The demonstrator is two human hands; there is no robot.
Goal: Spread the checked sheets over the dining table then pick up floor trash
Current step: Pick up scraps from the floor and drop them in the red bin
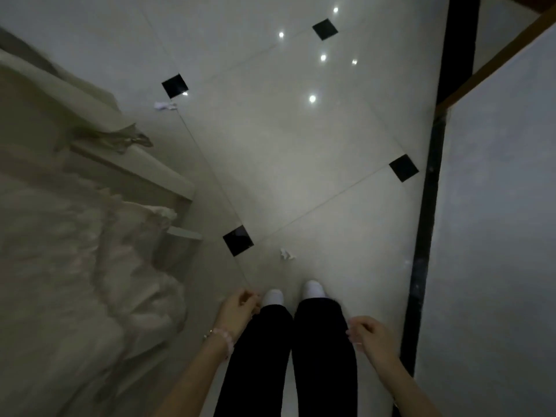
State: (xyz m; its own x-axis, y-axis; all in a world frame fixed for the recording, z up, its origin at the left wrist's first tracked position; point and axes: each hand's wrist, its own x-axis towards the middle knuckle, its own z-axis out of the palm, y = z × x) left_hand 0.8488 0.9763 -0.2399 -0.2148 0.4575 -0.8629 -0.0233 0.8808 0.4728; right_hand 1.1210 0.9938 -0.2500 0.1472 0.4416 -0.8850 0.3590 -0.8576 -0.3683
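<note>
1. Left hand (239, 308) and right hand (371, 334) hang by legs, grips loosely curled, holding nothing.
2. Paper scrap (287, 254) on floor (301, 152) just ahead of feet.
3. Second scrap (164, 106) farther off, near bed (75, 251).

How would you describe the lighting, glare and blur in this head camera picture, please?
Head view: dim overall; small bright ceiling-light reflections glare off the glossy pale tiled floor; the pale rumpled fabric at left is smeared by motion blur; wide-angle bending curves the black floor border strip; both crumpled white paper scraps remain discernible.
</note>
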